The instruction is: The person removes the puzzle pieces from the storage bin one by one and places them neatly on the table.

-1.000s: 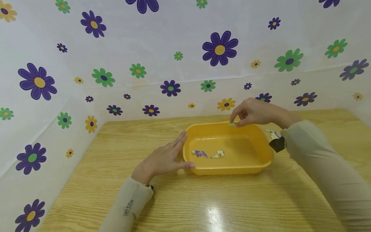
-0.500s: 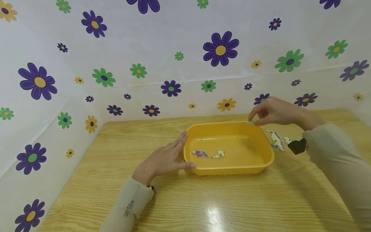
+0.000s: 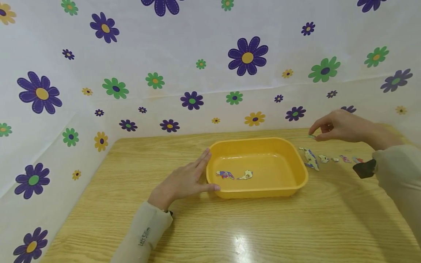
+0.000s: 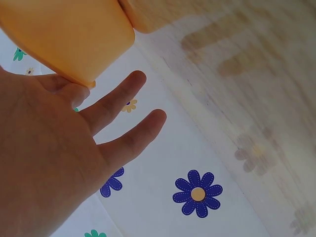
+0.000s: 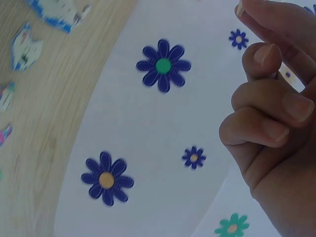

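Observation:
A yellow plastic tub (image 3: 256,193) sits on the table. My left hand (image 3: 181,182) lies at its left end, thumb on the front rim and straight fingers along the side; two fingers stretch past the tub wall (image 4: 74,39) in the left wrist view. Past the tub's far right corner, above the table, my right hand (image 3: 348,126) pinches a small flat green piece (image 3: 311,136) between thumb and index finger. In the right wrist view its other fingers are curled. A purple-and-red cutout (image 3: 225,175) and a cream cutout (image 3: 245,175) lie in the tub.
Right of the tub, several flat cutouts lie in a row, from a large cream-and-blue one (image 3: 310,159) to a red-and-blue one (image 3: 357,160). A flower-patterned cloth (image 3: 210,80) hangs behind the wooden table (image 3: 204,233). A black device (image 3: 365,168) is on the right wrist.
My right hand has moved right with the green piece, from over the tub's back rim to beyond its right end. More cutouts in the row now show. The left hand has stayed put.

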`<state>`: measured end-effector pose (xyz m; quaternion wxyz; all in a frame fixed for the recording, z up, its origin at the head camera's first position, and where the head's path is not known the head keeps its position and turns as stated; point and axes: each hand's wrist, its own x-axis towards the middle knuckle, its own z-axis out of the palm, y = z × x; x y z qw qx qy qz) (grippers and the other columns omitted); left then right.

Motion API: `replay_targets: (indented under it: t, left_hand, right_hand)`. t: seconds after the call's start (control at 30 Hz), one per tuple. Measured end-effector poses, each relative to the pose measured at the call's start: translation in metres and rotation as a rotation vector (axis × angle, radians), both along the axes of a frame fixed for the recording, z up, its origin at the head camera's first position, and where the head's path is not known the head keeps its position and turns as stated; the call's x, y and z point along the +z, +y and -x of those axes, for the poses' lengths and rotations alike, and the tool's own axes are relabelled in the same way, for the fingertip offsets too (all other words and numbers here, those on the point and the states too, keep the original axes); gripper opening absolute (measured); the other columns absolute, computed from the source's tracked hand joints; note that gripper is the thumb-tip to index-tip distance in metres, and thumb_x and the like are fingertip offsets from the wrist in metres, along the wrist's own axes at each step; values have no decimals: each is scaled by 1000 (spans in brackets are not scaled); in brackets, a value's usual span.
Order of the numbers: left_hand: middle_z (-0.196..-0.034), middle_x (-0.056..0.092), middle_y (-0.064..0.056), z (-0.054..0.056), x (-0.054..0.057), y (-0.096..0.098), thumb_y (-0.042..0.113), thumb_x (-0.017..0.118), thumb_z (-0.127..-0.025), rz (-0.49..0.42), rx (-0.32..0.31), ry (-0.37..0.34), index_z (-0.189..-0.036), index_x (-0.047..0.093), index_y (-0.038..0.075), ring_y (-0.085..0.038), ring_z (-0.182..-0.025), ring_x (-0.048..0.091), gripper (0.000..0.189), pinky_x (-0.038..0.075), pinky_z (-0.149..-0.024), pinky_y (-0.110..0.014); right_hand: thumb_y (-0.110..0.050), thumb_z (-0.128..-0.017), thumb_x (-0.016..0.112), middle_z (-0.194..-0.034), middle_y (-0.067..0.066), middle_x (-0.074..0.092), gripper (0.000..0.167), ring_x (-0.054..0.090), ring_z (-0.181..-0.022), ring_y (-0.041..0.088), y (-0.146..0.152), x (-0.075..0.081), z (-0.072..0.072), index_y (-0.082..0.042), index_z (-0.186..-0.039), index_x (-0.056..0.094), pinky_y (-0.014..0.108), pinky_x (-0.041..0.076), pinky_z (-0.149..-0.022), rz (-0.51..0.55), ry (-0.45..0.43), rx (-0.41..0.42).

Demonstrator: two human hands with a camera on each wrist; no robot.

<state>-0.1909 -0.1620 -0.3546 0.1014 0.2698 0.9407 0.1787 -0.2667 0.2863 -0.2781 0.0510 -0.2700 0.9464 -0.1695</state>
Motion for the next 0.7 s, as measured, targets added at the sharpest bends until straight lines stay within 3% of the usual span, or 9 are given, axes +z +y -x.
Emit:
replay_targets:
  t: [0.17, 0.47, 0.7]
  left_hand:
    - [-170, 0, -6, 0, 0, 1, 67, 58, -93, 0, 0, 1, -163, 5, 9, -32, -151, 23, 105, 27, -119, -50]
    - [-169, -1, -5, 0, 1, 1, 64, 60, -94, 7, -8, 10, -163, 6, 7, -32, -151, 22, 105, 27, -120, -48]
    - [-169, -1, -5, 1, 2, 2, 66, 58, -94, 4, -11, 2, -163, 6, 7, -31, -151, 21, 105, 27, -119, -49]
  right_hand:
    - [-10, -92, 74, -73, -3, 50, 16, 43, -65, 11, 24, -6, -1, -6, -107, 76, 26, 38, -56, -69, 31, -69]
    - [-3, -90, 73, -66, -4, 46, 14, 35, -55, 6, 69, -24, -11, 2, -102, 75, 26, 31, -52, -67, 95, -145]
    - [-2, -89, 73, -67, -3, 45, 12, 34, -57, 7, 99, -35, -15, 3, -100, 75, 27, 30, -54, -128, 140, -186]
